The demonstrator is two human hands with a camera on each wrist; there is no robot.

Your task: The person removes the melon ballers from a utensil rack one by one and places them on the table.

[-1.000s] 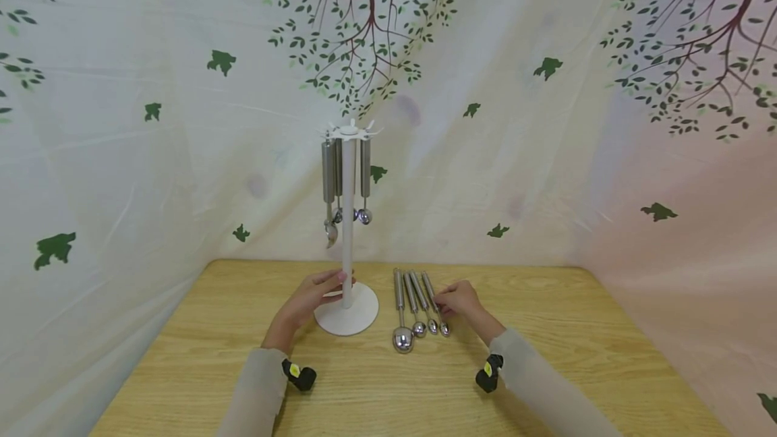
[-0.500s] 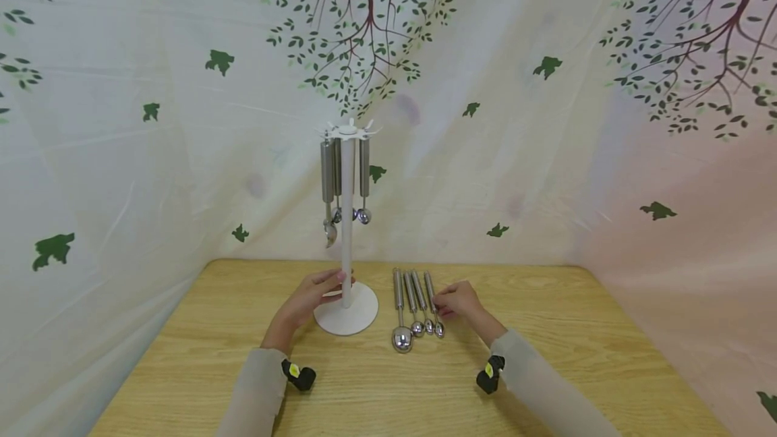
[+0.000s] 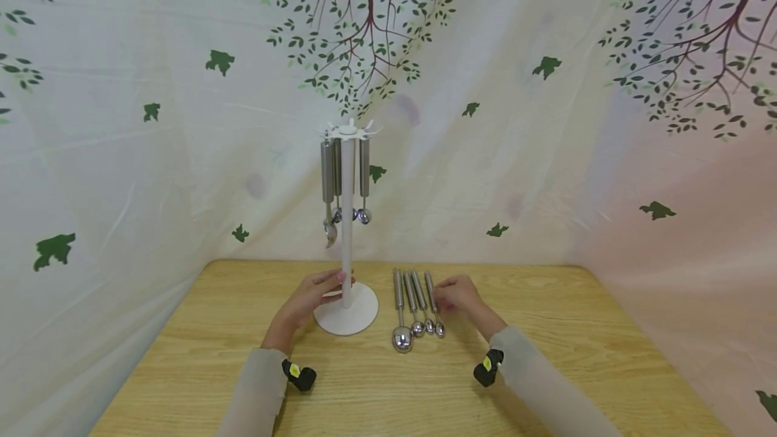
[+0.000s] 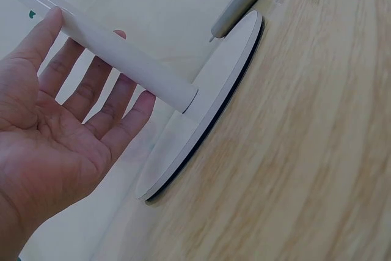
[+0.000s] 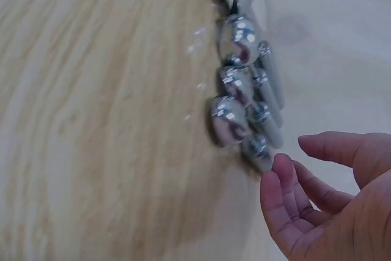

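Note:
My left hand (image 3: 309, 299) holds the white pole (image 3: 347, 241) of a utensil stand low down; in the left wrist view the thumb lies on its near side and the fingers reach behind it. To the right of the round base, several steel scoops lie in a row, handles away from me. The rightmost scoop (image 3: 430, 288) has my right hand (image 3: 460, 294) beside its handle. In the right wrist view the thumb stands apart from the loosely bent fingers (image 5: 278, 200), whose tips are right at that handle, with nothing between them.
Several steel utensils (image 3: 328, 170) hang from the hooked top (image 3: 349, 130) of the stand. The largest scoop (image 3: 403, 339) is leftmost in the row. A printed cloth backdrop (image 3: 425, 208) rises behind the wooden table (image 3: 376, 390).
The rightmost scoops shifted slightly left and closer together in the first half second. Since then my right hand has eased up and its fingers have loosened. The left hand stays still.

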